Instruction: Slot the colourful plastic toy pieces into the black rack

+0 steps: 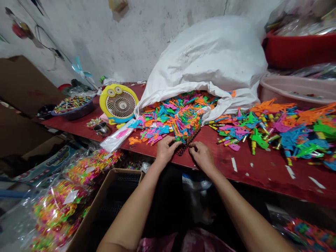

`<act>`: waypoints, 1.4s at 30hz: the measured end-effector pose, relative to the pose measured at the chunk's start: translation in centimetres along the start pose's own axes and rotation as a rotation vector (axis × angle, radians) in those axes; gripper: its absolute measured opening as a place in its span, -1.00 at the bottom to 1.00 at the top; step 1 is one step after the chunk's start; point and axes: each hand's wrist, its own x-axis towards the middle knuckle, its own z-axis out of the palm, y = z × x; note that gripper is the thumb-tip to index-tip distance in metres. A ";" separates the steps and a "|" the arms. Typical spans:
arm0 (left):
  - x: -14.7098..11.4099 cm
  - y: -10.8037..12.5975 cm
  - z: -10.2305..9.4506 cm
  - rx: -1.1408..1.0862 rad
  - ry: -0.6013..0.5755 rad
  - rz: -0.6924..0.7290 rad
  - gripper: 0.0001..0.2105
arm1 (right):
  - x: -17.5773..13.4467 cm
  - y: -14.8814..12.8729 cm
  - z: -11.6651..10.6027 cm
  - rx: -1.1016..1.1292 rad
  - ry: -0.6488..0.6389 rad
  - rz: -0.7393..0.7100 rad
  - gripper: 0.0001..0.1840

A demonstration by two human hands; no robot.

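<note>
On the table's front edge lies a black grid-like rack [181, 150], with rows of small coloured plastic pieces [187, 124] standing in its far part. My left hand [165, 149] is at the rack's left side, its thumb and finger closed on a small green-blue plastic piece [179, 139]. My right hand [202, 155] is at the right side, fingertips pinched at the rack's edge; anything small between them is hidden. Behind the rack, loose coloured plastic pieces [154, 134] spill from the mouth of a large white sack [210, 52].
A yellow owl-faced fan [120, 103], a metal cup [102, 129] and a filled basin [76, 111] stand left. More plastic pieces with striped tubes [252, 129] lie right, before a pink tub [299, 87]. Below left are a cardboard box [112, 175] and clear bags [57, 203].
</note>
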 end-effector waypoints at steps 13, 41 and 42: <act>-0.2 0.1 0.2 -0.074 0.079 -0.053 -0.79 | -0.3 -0.1 0.1 0.008 0.025 -0.015 -0.75; -2.6 -1.5 2.2 -0.220 0.111 -0.205 -0.76 | 1.1 -2.6 1.3 -0.238 0.018 -0.226 -0.74; -2.7 -1.7 2.4 -0.226 0.096 -0.229 -0.77 | 1.2 -2.7 1.3 -0.264 0.010 -0.211 -0.73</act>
